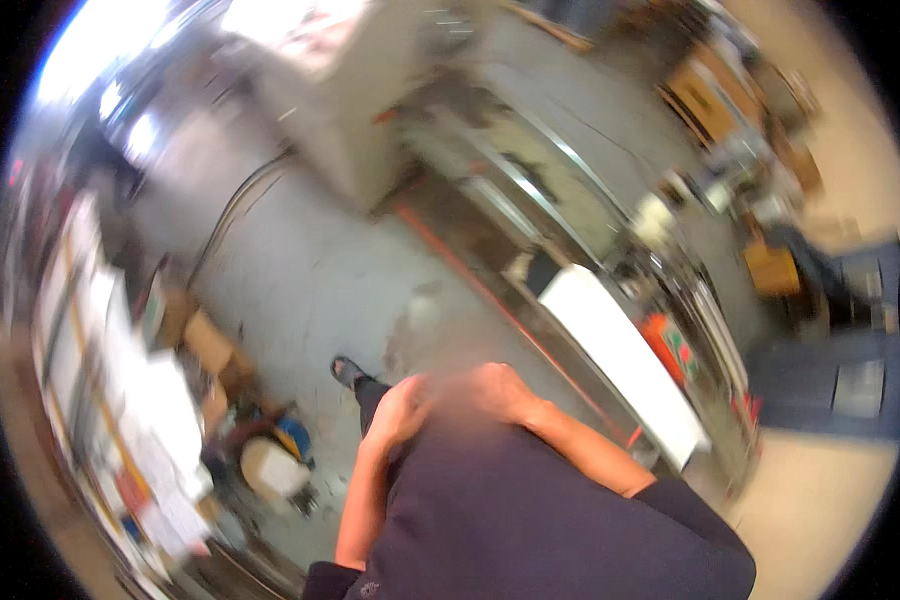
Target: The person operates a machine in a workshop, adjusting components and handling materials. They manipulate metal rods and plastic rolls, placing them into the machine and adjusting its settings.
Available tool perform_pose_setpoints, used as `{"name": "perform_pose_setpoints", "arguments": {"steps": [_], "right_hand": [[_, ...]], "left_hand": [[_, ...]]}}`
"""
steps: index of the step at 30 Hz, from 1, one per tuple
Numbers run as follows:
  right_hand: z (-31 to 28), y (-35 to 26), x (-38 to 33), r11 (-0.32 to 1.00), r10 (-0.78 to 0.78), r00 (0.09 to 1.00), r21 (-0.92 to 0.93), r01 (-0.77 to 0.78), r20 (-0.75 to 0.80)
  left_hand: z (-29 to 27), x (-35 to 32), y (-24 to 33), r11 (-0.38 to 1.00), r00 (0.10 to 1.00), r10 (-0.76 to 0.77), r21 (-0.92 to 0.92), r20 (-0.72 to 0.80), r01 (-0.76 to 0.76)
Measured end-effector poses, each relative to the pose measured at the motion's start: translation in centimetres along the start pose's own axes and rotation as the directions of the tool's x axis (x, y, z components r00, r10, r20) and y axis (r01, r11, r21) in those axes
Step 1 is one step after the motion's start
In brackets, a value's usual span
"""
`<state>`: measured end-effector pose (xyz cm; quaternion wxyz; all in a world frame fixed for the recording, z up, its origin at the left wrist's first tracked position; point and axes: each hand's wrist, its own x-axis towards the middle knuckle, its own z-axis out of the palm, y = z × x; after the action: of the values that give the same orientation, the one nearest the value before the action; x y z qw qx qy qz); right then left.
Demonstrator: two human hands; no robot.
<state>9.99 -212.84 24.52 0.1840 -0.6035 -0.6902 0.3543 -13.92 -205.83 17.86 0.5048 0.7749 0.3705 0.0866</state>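
Note:
My left hand point(402, 408) is in front of my waist at the lower middle, fingers curled in at the edge of my dark shirt point(530, 510). To its right, my right hand point(505, 393) is held at the same height, also curled. A blurred dark patch lies between the two hands, and whatever they grip, if anything, cannot be made out. Past my left hand, one foot in a dark sandal point(345, 372) rests on the grey floor point(300, 260).
Right of me runs a long machine bed with metal rails point(560, 215) and a white panel point(620, 360). A pale box-shaped cabinet point(340, 120) stands ahead. Papers point(140, 420), cardboard boxes point(210, 345) and a round container point(275, 468) crowd the left. A dark blue cabinet point(820, 385) is far right.

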Motion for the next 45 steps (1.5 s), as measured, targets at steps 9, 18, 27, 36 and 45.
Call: {"name": "perform_pose_setpoints", "arguments": {"steps": [9, 18, 27, 36, 45], "right_hand": [[-0.9, 4.6, -9.1, 0.93, 0.368, 0.875, 0.119, -0.348, -0.314], [-14.4, 10.7, -15.9, 0.832, 0.38, 0.41, 0.114, -0.543, -0.829], [-43.1, 23.1, -17.3, 0.771, -0.182, 0.322, -0.338, -0.54, -0.929], [-65.7, 39.6, -11.3, 0.453, -0.503, 0.699, -0.844, -0.287, -0.508], [-70.2, 40.5, -11.9, 0.712, -0.518, 0.465, -0.663, -0.232, -0.718]], "left_hand": [[0.7, 8.6, 6.8, 0.976, 0.915, 0.077, 0.157, 0.397, -0.15], [3.1, 17.9, 9.6, 0.935, 0.803, 0.114, 0.209, 0.585, -0.285], [9.9, 22.6, 13.6, 0.984, 0.887, 0.061, 0.122, 0.457, -0.131], [16.4, 25.2, 18.3, 0.978, 0.97, -0.198, -0.034, 0.141, 0.204], [16.5, 32.6, 25.2, 0.944, 0.971, -0.221, -0.232, 0.088, 0.236]]}}
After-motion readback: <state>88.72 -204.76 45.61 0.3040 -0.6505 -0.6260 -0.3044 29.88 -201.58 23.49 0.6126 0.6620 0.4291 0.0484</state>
